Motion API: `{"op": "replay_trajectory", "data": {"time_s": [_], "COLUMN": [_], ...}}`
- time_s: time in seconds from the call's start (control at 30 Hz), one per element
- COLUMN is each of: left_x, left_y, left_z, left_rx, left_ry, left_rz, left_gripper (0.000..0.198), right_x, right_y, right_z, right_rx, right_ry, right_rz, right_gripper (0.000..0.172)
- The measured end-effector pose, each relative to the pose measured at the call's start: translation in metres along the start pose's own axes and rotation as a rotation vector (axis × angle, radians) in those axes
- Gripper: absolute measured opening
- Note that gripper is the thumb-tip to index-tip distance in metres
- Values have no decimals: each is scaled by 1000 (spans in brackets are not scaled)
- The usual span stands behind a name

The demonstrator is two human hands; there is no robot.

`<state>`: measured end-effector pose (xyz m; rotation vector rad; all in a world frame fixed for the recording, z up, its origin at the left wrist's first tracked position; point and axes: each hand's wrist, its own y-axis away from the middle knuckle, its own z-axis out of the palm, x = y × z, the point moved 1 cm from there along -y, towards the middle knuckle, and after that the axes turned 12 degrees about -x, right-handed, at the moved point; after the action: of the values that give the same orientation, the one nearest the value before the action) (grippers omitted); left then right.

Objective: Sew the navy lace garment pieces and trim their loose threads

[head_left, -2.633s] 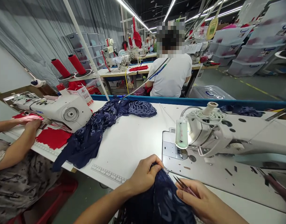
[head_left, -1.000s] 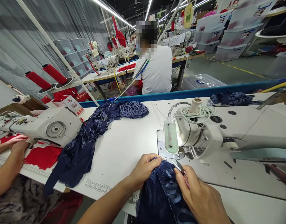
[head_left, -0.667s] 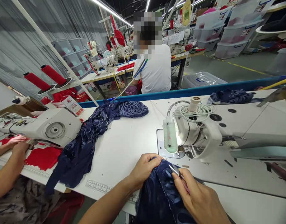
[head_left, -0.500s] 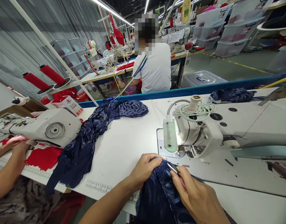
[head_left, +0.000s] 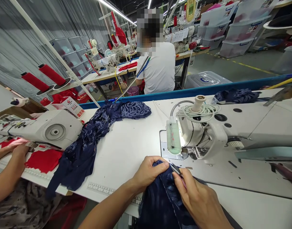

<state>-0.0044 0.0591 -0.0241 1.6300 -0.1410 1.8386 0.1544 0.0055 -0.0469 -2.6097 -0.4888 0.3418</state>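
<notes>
A dark navy lace garment (head_left: 163,200) lies bunched at the near edge of the white table (head_left: 131,146). My left hand (head_left: 148,171) is closed on its top edge. My right hand (head_left: 198,200) pinches small thread snips (head_left: 175,169), and the tips touch the fabric right beside my left fingers. Just beyond both hands stands the white sewing machine (head_left: 207,133) with its lamp (head_left: 173,140) lit over the needle plate.
A long heap of navy lace (head_left: 93,136) trails across the table to the left. A co-worker's hands (head_left: 19,151) work red fabric (head_left: 43,159) at a second machine (head_left: 41,128) on the far left. Another person in a white shirt (head_left: 159,71) sits behind, back turned. More navy cloth (head_left: 234,95) lies behind my machine.
My right hand has brought the snips from the right up to the fabric edge by my left fingers. The view has shifted slightly. My left hand keeps its hold.
</notes>
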Motion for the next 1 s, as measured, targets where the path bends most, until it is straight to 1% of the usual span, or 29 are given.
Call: {"op": "replay_trajectory", "data": {"time_s": [0.17,0.3,0.4,0.5,0.57,0.67,0.73,0.8,0.87,0.9,1.0], "left_x": [0,0,0,1,2,3,2,2,1,1,2], "left_y": [0,1,1,2,2,4,5,5,5,5,5], "left_z": [2,2,1,-2,-2,-2,-1,-2,-3,-4,-4], "left_rx": [0,-17,-1,15,6,-1,-11,-29,-50,-57,-58], "left_ry": [-28,-50,-60,-9,26,3,-4,-2,-6,-9,-9], "left_rz": [10,16,19,-43,-74,-62,-57,-63,-70,-70,-65], "left_gripper": [35,33,27,18,17,19,21,23,24,23,20], "right_x": [-4,-5,3,23,39,55,64,75,92,102,136], "right_y": [3,2,5,9,9,3,-1,-1,4,8,21], "right_z": [5,5,1,-4,-8,-14,-20,-28,-39,-45,-59], "right_rx": [31,1,-29,-61,-121,-245,-270,-258,-237,-223,-164], "right_ry": [30,-39,-30,159,298,433,491,536,564,568,515], "right_rz": [41,45,35,123,177,194,227,264,309,332,374], "right_gripper": [29,32,36,35,35,32,28,23,21,24,42]}}
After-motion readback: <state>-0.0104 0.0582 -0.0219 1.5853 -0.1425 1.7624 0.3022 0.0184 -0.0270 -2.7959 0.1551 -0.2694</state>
